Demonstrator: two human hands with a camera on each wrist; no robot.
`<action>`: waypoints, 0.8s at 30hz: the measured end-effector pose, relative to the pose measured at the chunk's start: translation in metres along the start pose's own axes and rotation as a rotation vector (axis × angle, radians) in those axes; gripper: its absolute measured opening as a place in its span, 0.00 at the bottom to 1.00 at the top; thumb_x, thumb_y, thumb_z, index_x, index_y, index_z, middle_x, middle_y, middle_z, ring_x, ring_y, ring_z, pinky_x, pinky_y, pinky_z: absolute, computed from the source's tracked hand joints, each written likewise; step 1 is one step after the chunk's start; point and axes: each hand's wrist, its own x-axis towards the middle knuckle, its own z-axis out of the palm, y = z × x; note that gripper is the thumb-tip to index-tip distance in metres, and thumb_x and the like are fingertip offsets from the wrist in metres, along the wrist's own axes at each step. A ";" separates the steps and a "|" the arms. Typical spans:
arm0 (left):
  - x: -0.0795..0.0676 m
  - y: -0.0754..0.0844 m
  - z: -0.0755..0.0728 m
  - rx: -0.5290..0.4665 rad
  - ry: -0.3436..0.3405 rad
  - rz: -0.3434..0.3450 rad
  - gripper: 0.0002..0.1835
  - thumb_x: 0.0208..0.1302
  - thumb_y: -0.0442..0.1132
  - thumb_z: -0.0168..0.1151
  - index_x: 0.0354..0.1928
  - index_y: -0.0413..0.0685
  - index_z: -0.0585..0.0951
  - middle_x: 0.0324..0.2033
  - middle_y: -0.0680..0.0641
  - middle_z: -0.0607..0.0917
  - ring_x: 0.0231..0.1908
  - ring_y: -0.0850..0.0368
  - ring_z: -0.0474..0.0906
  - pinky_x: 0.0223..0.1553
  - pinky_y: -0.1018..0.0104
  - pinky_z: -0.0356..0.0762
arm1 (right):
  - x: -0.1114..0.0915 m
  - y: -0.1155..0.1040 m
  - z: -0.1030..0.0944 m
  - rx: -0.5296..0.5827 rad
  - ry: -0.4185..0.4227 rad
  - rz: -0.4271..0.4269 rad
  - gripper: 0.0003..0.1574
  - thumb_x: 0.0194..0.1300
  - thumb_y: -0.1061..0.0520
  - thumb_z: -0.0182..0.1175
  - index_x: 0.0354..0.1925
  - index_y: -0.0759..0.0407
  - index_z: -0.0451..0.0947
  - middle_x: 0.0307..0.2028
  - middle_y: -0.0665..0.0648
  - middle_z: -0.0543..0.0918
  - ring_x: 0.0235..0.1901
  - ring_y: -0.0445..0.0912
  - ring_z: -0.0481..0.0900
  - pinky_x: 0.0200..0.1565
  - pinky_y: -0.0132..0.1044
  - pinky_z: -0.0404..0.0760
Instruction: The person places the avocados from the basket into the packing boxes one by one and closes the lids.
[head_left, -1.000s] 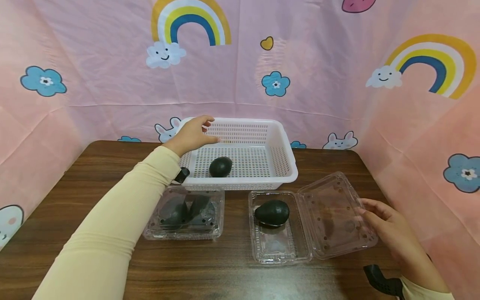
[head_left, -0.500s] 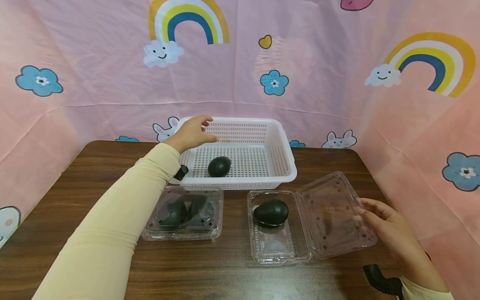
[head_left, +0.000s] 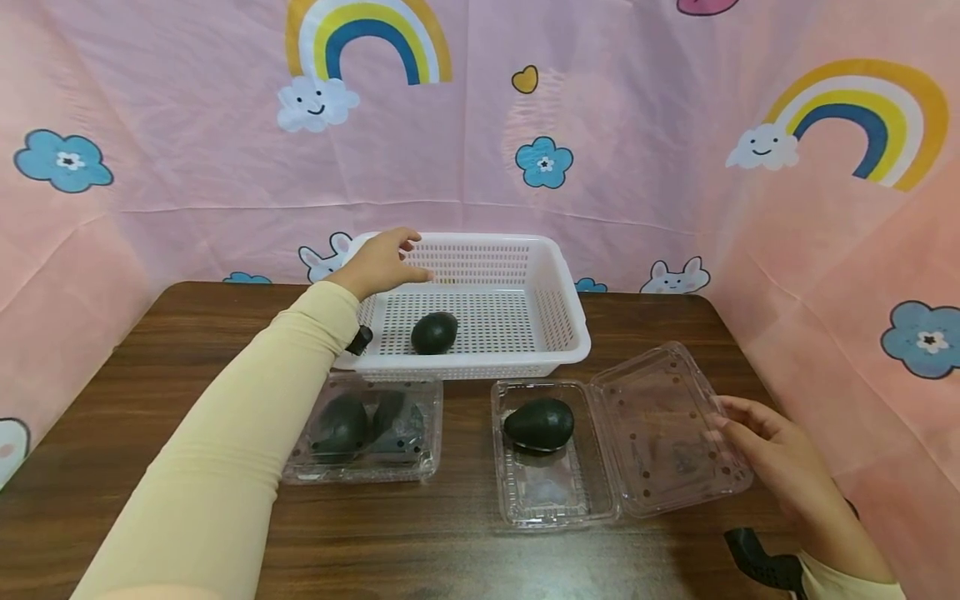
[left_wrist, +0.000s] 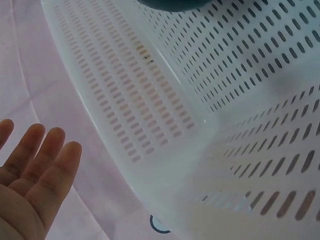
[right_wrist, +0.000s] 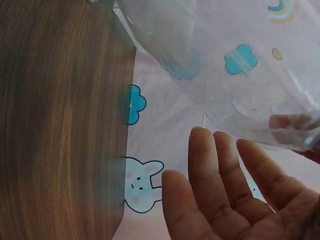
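My left hand hovers over the left end of a white perforated basket, fingers loosely bent, nothing in them. In the left wrist view, its fingers show apart from the basket wall. A dark green avocado lies in the basket near the front. My right hand pinches the edge of the clear lid of a hinged plastic clamshell box, keeping it tilted up. One avocado rests in that box's base. The right wrist view shows the thumb through the clear lid.
A second clear clamshell box, its lid down over dark avocados, stands left of the first, partly behind my left sleeve. Both boxes are on the brown wooden table, in front of the basket. Patterned cloth encloses the back and sides.
The head view has drifted slightly, so the scene sits a little further left. Both hands, the lid and the avocados keep their places relative to each other.
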 end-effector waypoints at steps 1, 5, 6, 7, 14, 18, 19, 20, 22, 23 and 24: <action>0.000 -0.001 0.000 0.003 -0.001 -0.001 0.39 0.62 0.44 0.65 0.71 0.38 0.60 0.65 0.33 0.66 0.63 0.38 0.64 0.60 0.43 0.66 | 0.000 0.000 0.000 -0.002 -0.002 0.003 0.33 0.74 0.49 0.51 0.65 0.70 0.61 0.40 0.34 0.77 0.38 0.33 0.81 0.36 0.32 0.82; 0.002 -0.003 0.001 0.012 -0.011 -0.010 0.39 0.62 0.45 0.65 0.71 0.39 0.60 0.65 0.33 0.66 0.63 0.38 0.64 0.60 0.43 0.66 | 0.000 0.002 0.000 -0.004 -0.013 0.011 0.34 0.74 0.49 0.51 0.66 0.71 0.59 0.41 0.35 0.77 0.38 0.33 0.81 0.37 0.32 0.82; 0.002 -0.003 0.001 0.014 -0.012 -0.012 0.39 0.62 0.45 0.65 0.71 0.39 0.60 0.65 0.33 0.67 0.63 0.38 0.64 0.60 0.44 0.66 | 0.000 0.003 0.000 -0.004 -0.015 0.010 0.34 0.74 0.49 0.51 0.66 0.71 0.59 0.41 0.35 0.77 0.38 0.32 0.81 0.37 0.31 0.82; 0.003 -0.003 0.002 0.016 -0.013 -0.012 0.39 0.62 0.45 0.65 0.71 0.38 0.60 0.65 0.33 0.67 0.63 0.38 0.64 0.60 0.44 0.66 | 0.000 0.003 0.000 -0.007 -0.014 0.007 0.34 0.74 0.49 0.50 0.66 0.72 0.58 0.41 0.35 0.77 0.38 0.32 0.81 0.37 0.31 0.82; 0.009 -0.009 0.005 0.007 -0.015 -0.012 0.39 0.63 0.45 0.64 0.71 0.39 0.59 0.65 0.33 0.66 0.63 0.37 0.64 0.59 0.43 0.67 | 0.000 0.003 0.000 -0.043 0.012 -0.010 0.33 0.74 0.49 0.50 0.65 0.71 0.61 0.39 0.34 0.78 0.36 0.33 0.81 0.35 0.32 0.81; 0.012 -0.012 0.009 0.004 -0.034 -0.016 0.40 0.62 0.46 0.64 0.71 0.39 0.59 0.65 0.32 0.66 0.62 0.37 0.65 0.59 0.44 0.67 | -0.001 0.003 0.001 -0.053 0.015 -0.006 0.33 0.74 0.50 0.51 0.65 0.72 0.60 0.38 0.34 0.78 0.36 0.33 0.80 0.34 0.32 0.81; 0.012 -0.012 0.010 0.004 -0.038 -0.016 0.40 0.62 0.46 0.64 0.71 0.39 0.59 0.64 0.32 0.67 0.62 0.37 0.65 0.59 0.44 0.67 | -0.001 0.003 0.002 -0.053 0.016 -0.008 0.32 0.74 0.51 0.51 0.65 0.73 0.60 0.38 0.34 0.78 0.36 0.32 0.80 0.34 0.32 0.81; 0.013 -0.013 0.011 0.003 -0.041 -0.015 0.40 0.62 0.46 0.64 0.71 0.38 0.59 0.64 0.32 0.67 0.62 0.37 0.65 0.59 0.44 0.67 | -0.001 0.003 0.002 -0.052 0.016 -0.008 0.32 0.75 0.51 0.50 0.65 0.73 0.60 0.38 0.34 0.78 0.36 0.32 0.80 0.34 0.31 0.81; 0.015 -0.013 0.014 0.004 -0.042 -0.014 0.40 0.61 0.45 0.65 0.71 0.38 0.60 0.64 0.32 0.67 0.62 0.37 0.65 0.59 0.45 0.67 | -0.001 0.003 0.002 -0.047 0.017 -0.014 0.32 0.75 0.53 0.50 0.65 0.74 0.60 0.38 0.33 0.77 0.36 0.31 0.80 0.35 0.31 0.81; 0.016 -0.012 0.015 0.004 -0.043 -0.012 0.40 0.61 0.45 0.65 0.71 0.38 0.60 0.64 0.32 0.67 0.62 0.37 0.65 0.60 0.45 0.67 | -0.001 0.003 0.002 -0.044 0.017 -0.016 0.31 0.75 0.53 0.50 0.65 0.74 0.60 0.38 0.32 0.77 0.36 0.31 0.80 0.35 0.30 0.81; 0.016 -0.012 0.015 0.002 -0.043 -0.010 0.40 0.61 0.45 0.65 0.71 0.38 0.60 0.64 0.32 0.67 0.62 0.37 0.65 0.60 0.45 0.67 | -0.001 0.003 0.002 -0.044 0.016 -0.018 0.31 0.75 0.53 0.50 0.65 0.74 0.60 0.38 0.32 0.77 0.36 0.31 0.80 0.35 0.30 0.81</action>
